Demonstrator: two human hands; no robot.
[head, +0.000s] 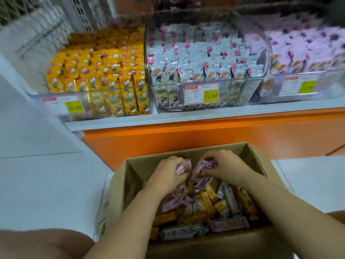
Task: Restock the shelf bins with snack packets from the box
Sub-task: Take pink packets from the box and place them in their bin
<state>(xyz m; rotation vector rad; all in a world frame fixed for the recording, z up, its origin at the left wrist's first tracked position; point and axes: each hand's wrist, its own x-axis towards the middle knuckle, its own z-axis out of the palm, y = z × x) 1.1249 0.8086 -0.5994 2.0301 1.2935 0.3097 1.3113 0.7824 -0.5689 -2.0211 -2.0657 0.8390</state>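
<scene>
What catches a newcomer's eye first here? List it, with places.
The left hand and right hand grip pink snack packets inside the open cardboard box at bottom centre. Above it stand three clear shelf bins: yellow-packet bin left, grey-packet bin centre, pink-packet bin right.

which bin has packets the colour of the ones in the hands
The right bin: pink packets, like those the left hand and right hand grip. The middle bin holds grey, the left bin yellow.
</scene>
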